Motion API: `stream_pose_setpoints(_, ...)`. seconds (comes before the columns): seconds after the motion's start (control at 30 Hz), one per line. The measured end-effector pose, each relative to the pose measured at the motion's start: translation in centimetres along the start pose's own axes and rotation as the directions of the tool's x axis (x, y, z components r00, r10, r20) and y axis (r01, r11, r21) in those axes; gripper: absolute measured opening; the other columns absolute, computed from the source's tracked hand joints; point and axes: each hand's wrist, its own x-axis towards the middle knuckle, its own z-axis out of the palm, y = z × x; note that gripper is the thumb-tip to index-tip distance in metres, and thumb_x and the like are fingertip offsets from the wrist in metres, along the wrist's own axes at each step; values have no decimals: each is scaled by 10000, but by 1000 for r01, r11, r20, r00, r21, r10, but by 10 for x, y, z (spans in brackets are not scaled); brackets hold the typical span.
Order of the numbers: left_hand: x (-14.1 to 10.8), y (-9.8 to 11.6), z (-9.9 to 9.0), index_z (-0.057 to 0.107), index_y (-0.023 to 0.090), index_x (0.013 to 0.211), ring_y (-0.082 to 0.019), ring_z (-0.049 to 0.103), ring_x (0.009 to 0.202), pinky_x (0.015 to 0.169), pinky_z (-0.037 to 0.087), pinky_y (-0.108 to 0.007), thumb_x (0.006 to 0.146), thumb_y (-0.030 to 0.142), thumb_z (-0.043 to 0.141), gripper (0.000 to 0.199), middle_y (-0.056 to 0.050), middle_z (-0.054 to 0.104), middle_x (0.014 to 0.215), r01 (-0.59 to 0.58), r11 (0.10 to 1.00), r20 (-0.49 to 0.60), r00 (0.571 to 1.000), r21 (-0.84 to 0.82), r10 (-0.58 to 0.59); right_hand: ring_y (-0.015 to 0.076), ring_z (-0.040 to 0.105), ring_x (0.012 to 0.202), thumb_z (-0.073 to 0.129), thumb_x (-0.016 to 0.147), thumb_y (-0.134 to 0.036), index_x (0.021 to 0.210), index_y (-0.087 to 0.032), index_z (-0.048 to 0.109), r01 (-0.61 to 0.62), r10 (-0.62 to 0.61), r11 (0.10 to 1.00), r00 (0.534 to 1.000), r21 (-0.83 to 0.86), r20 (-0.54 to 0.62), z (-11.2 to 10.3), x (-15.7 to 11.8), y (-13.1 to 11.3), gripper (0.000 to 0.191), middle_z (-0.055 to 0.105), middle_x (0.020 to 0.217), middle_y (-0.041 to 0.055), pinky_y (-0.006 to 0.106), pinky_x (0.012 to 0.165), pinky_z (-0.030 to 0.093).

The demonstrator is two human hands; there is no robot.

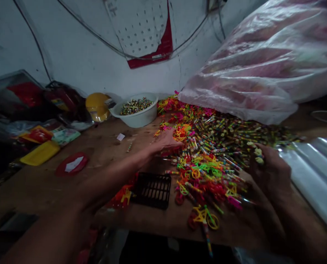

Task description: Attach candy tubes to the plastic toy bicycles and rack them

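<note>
My left hand (169, 141) reaches into the left side of a large colourful pile, with orange and yellow plastic pieces (182, 132) at its fingertips; its fingers are blurred. On the right, my right hand (272, 167) is curled round several small tubes with pale ends (258, 154). Between the hands lie many patterned tubes (221, 135) and bright plastic pieces (210, 168), some shaped like little bicycles. A black slotted tray (152, 190) sits below my left forearm. One yellow and green bicycle piece (204, 218) lies with a tube near the table's front edge.
A white basin (138, 119) of small tubes stands by the wall. Left are a yellow round container (96, 106), a red disc (70, 167) and a yellow tray (39, 153). A big clear bag (248, 69) bulges at back right; plastic sheets (316, 172) lie right.
</note>
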Motion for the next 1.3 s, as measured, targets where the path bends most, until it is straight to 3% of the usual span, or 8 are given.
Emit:
stream_pose_setpoints(0.23, -43, -13, -10, 160, 207, 1445, -388, 358, 1246, 985, 275, -568, 638, 370, 741, 1008, -186, 317, 1430, -154, 862, 85, 988, 483, 129, 149, 565, 553, 494, 854, -364, 1021, -195, 592, -182, 145, 971, 963, 155, 226, -51, -25, -68, 257, 633, 754, 57, 244, 504, 418)
stream_pose_setpoints(0.37, -53, -17, -34, 265, 187, 1411, -390, 362, 1243, 949, 310, -564, 773, 159, 553, 701, -180, 269, 1457, -3, 795, -120, 988, 607, 95, 184, 612, 641, 457, 872, -405, 1019, -174, 580, -285, 204, 921, 934, 264, 295, -41, -55, -93, 300, 651, 797, 78, 267, 532, 465)
stream_pose_setpoints(0.47, -52, -8, -41, 460, 178, 1268, -253, 482, 1131, 940, 374, -407, 836, 136, 424, 436, -112, 502, 1279, -119, 787, -164, 949, 605, 270, 173, 609, 647, 455, 878, -387, 1004, -191, 579, -322, 214, 893, 919, 316, 331, -28, -59, -108, 264, 652, 795, 62, 258, 551, 476)
stream_pose_setpoints(0.6, -46, 10, -13, 608, 151, 987, -230, 519, 980, 838, 421, -349, 839, 230, 473, 215, -90, 588, 1032, -398, 689, 38, 880, 605, 474, 173, 624, 682, 448, 886, -378, 1083, -205, 541, -260, 86, 903, 889, 341, 449, -15, -57, -128, 278, 661, 836, 52, 250, 561, 482)
stream_pose_setpoints(0.73, -36, 15, 21, 616, 140, 879, -267, 477, 1016, 812, 406, -381, 828, 152, 446, 178, -114, 548, 1047, -473, 588, 146, 844, 656, 516, 176, 640, 767, 464, 885, -357, 1168, -218, 502, -223, 18, 909, 865, 352, 502, -13, -67, -131, 317, 665, 973, 57, 253, 623, 497)
stream_pose_setpoints(0.87, -27, 5, 22, 597, 144, 950, -237, 495, 972, 819, 410, -359, 833, 229, 481, 185, -107, 548, 1042, -499, 657, 144, 844, 565, 517, 153, 627, 666, 462, 887, -339, 1149, -206, 523, -285, 61, 896, 838, 339, 543, -20, -74, -119, 299, 670, 852, 34, 225, 560, 479)
stream_pose_setpoints(1.1, -15, 5, -23, 549, 131, 951, -190, 546, 851, 754, 424, -300, 798, 254, 561, 196, -71, 599, 938, -381, 830, 26, 913, 406, 406, 152, 614, 690, 461, 879, -400, 1030, -204, 571, -378, 150, 841, 850, 387, 505, -5, -59, -128, 271, 656, 837, 29, 219, 561, 475)
stream_pose_setpoints(1.3, -64, 41, -34, 515, 199, 986, -146, 547, 718, 643, 419, -260, 735, 238, 589, 264, 0, 605, 867, -318, 946, 80, 946, 56, 313, 133, 525, 558, 505, 850, -404, 839, -191, 584, -505, 324, 725, 850, 468, 415, -2, -32, -140, 227, 590, 674, 3, 225, 491, 420)
